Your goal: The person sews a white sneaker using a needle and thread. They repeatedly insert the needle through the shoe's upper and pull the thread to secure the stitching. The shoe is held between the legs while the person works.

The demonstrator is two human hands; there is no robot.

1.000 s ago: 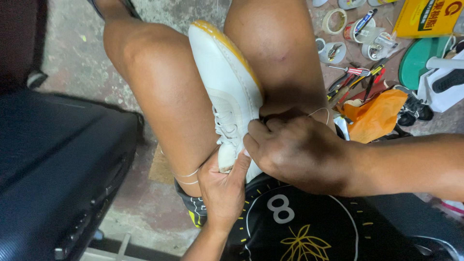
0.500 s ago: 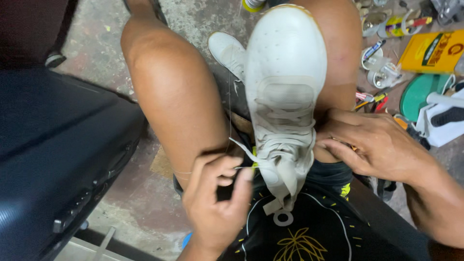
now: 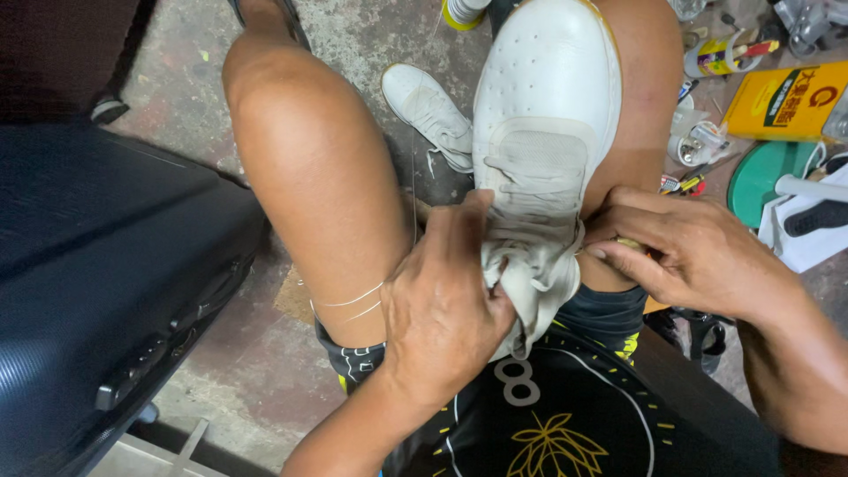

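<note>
Looking down from the head camera, a seated person holds a white sneaker (image 3: 546,132) upright between the bare knees, toe pointing away and the perforated toe cap uppermost. The left hand (image 3: 446,309) is closed around the near end of the shoe, thumb and fingers wrapped over the grey fabric tongue (image 3: 530,265), which bunches and folds out past the palm. The right hand (image 3: 698,256) presses against the shoe's right flank, its fingers drawn together and tips touching the collar edge; whether they pinch anything small there cannot be told. The shoe rests against the right thigh and above the lap, where black shorts (image 3: 548,415) with a white numeral and a yellow leaf motif are visible. Thin pale thread (image 3: 349,300) lies in two strands across the left thigh, just beside the left hand. A second white sneaker (image 3: 428,110) lies on its side on the concrete floor (image 3: 256,371) between the legs, apart from the held shoe. A dark ribbed hard-shell suitcase (image 3: 106,274) fills the left of the view, close to the left knee. To the right, on the floor, sit a yellow rectangular tin (image 3: 786,102), a green round lid (image 3: 768,177), a small can (image 3: 715,57) holding tools, and scattered small tools, all well apart from both hands.
</note>
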